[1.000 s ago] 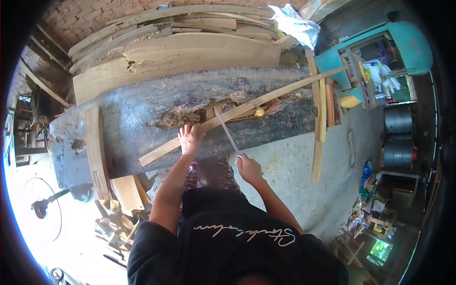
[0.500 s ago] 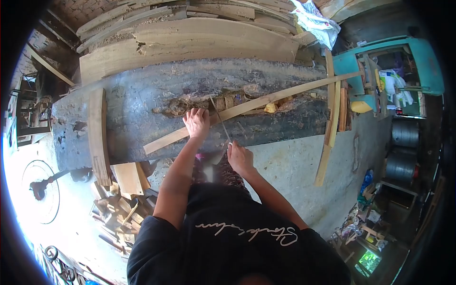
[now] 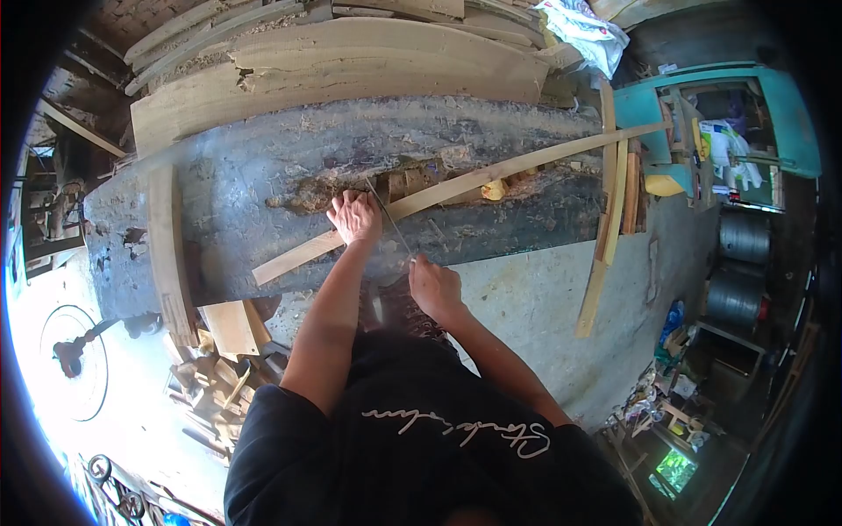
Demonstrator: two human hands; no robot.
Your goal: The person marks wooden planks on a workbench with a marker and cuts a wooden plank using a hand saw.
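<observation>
A long wooden strip (image 3: 517,167) lies slantwise across a big dark log slab (image 3: 237,210). My left hand (image 3: 356,217) presses down on the strip, its fingers curled over the far edge. In my right hand (image 3: 434,287) is the handle end of a thin saw (image 3: 396,230), closed in my fist. The narrow blade, seen nearly edge-on, crosses the strip just right of my left hand. Its tip reaches over the rough hollow in the slab. How deep the blade sits in the wood I cannot make out.
A yellow lump (image 3: 495,189) sits in the hollow. Another board (image 3: 168,241) lies across the slab's left end. Stacked planks (image 3: 386,61) stand behind. Wood offcuts (image 3: 215,377) and a fan (image 3: 70,355) are at left, a teal cabinet (image 3: 788,123) at right.
My right hand has shifted slightly left and toward the slab with the saw. The view has moved a little; my left hand keeps its place on the strip.
</observation>
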